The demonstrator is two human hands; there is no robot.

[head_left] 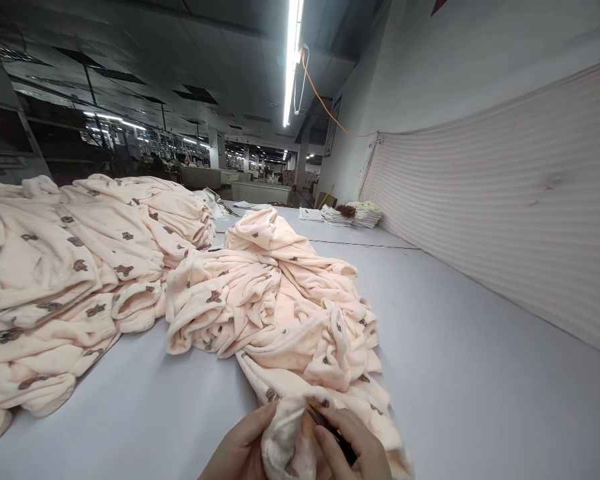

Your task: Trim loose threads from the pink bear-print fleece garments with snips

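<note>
At the bottom edge, my left hand (pixel 240 447) grips a fold of peach fleece fabric (pixel 285 443) printed with small brown bears. My right hand (pixel 353 447) is closed on a small dark tool (pixel 333 433), maybe thread snips, held against the same fold. That fold is the near end of a rumpled heap of the same fleece garments (pixel 275 300) lying on the pale grey table (pixel 455 373) right in front of me.
A taller stack of folded matching fleece pieces (pixel 65 267) fills the left side. A striped pink fabric wall (pixel 505 220) runs along the right. Small stacks of white cloth (pixel 355 215) lie at the table's far end. Beyond is a dim factory floor.
</note>
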